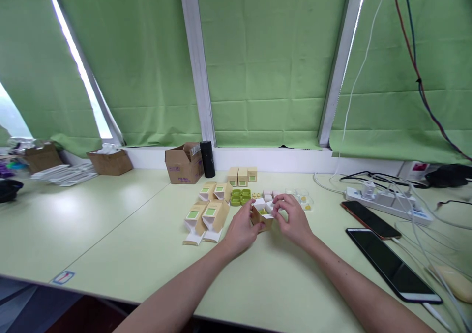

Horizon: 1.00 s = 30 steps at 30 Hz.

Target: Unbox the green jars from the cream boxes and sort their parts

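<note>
A small tan carton [262, 217] with white open flaps sits on the pale green table [129, 225] in front of me. My left hand [241, 229] grips its left side with curled fingers. My right hand [293, 221] pinches a white flap at its top right. Something yellow-green shows inside the carton. Just behind it lie green square pieces [241, 196], small pale cubes [268, 194] and clear lids with yellow bits [304, 201].
Several open flat cartons [206, 215] lie left of my hands, three closed ones [242, 175] stand behind. A brown box [183, 163] and black cylinder [207, 159] stand near the sill. Two phones [391, 264] and a power strip [387, 202] with cables lie right.
</note>
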Tool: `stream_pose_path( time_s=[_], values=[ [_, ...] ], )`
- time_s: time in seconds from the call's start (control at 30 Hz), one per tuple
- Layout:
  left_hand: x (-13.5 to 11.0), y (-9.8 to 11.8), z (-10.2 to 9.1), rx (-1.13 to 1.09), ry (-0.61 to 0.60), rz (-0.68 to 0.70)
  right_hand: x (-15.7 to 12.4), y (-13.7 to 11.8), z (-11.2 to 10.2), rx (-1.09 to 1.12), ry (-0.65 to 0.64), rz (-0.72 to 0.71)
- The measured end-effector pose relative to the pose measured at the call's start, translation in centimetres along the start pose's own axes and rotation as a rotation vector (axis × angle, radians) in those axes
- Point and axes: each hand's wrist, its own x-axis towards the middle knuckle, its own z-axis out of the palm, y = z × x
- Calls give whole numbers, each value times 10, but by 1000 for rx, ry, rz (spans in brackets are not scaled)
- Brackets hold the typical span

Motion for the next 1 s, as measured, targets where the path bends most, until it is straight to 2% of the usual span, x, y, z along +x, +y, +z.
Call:
stream_pose_path(
  time_s=[0.23,0.43,0.6,0.77,0.87,1.0],
  values=[
    [-2,2,-1,21,7,3,-1,-10,-3,-66,-88,-78],
    [-3,5,0,139,15,66,1,-10,0,90,-66,41],
    [-9,13,1,359,23,247,3,-6,5,116,-23,191],
    [-16,19,2,586,35,404,0,-1,16,61,-23,195],
    [-16,21,0,679,41,435,-3,3,23,176,-7,244],
    [-12,21,-4,728,74,455,-3,7,28,442,50,377]
  ],
)
